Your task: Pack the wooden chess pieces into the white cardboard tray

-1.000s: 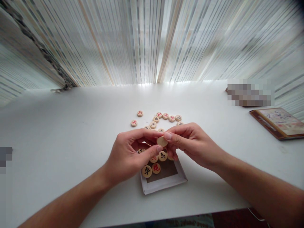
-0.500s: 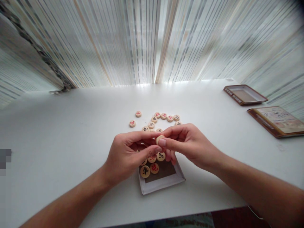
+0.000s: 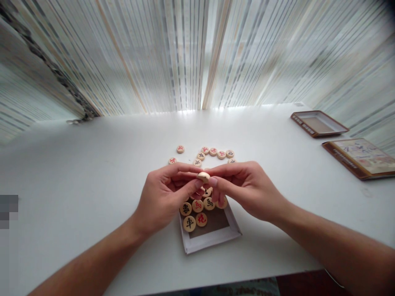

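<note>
Between the fingertips of both hands is a round wooden Chinese chess piece, tilted, its marked face not readable. My left hand pinches it from the left, and my right hand from the right. Below them lies a shallow white-rimmed box tray with rows of pieces, among them a black-marked piece and a red-marked piece in the front row. The hands hide the tray's far part. Beyond the hands, more loose pieces form a curved line on the white table.
Two red-marked pieces sit apart at the left, one of them the far piece. An open brown-edged box lid and a flat printed box lie at the right. A striped curtain hangs behind the table.
The held piece has tilted and shifted slightly left. My left thumb has moved up onto its edge, uncovering more pieces in the tray.
</note>
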`<state>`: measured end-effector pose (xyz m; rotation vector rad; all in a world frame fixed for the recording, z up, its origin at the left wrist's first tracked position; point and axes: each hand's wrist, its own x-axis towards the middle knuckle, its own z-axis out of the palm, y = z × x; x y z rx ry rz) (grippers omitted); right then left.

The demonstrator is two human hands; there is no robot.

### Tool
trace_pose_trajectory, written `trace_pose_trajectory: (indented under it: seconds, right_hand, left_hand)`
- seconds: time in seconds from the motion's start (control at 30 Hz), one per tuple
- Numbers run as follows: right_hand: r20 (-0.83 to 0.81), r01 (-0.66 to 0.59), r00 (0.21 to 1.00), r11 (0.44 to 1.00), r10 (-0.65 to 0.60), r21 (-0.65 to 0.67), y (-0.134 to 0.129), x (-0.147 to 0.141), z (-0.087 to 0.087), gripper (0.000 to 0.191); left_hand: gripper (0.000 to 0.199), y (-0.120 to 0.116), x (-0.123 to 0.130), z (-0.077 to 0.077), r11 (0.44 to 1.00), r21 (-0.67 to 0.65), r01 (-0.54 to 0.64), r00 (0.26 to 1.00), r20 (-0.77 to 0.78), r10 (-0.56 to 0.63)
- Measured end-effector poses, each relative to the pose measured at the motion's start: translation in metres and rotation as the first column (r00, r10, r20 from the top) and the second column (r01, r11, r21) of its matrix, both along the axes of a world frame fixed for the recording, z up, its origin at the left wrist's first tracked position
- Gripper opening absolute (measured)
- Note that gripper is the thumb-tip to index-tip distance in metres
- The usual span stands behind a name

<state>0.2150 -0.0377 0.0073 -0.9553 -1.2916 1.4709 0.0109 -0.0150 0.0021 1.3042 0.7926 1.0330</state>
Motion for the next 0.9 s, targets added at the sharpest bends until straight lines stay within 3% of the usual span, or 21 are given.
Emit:
trace_pose_trajectory:
  seconds: [0.23, 0.43, 0.57, 0.77, 0.9]
  right_hand:
    - [0.232, 0.073, 0.961, 0.947, -0.151, 0.313, -0.0036, 0.0000, -0.0069, 0.019]
    - [0.283, 0.062, 0.939, 0.905, -0.195, 0.420, -0.0034, 0.0014, -0.0099, 0.016]
    - [0.290, 0.060, 0.931, 0.875, -0.223, 0.480, -0.0024, 0.0026, -0.0083, 0.014]
    - [0.331, 0.039, 0.906, 0.830, -0.264, 0.556, -0.0021, 0.0037, -0.0072, 0.015]
    - [0.335, 0.043, 0.878, 0.754, -0.342, 0.655, -0.0020, 0.0033, -0.0081, 0.015]
  left_hand:
    - [0.022, -0.0001, -0.0010, -0.0038, 0.993, 0.084, -0.086, 0.989, -0.111, 0.095]
    - [0.015, -0.0008, -0.0018, -0.0007, 0.988, 0.139, -0.075, 0.992, -0.090, 0.088]
    - [0.016, -0.0008, -0.0020, 0.0026, 0.997, 0.069, -0.018, 1.000, -0.013, 0.019]
    - [0.028, 0.0027, -0.0007, 0.0029, 0.997, -0.080, -0.015, 0.999, 0.035, 0.018]
    - [0.031, 0.0041, -0.0010, 0.0021, 0.992, -0.124, -0.003, 0.999, 0.047, 0.009]
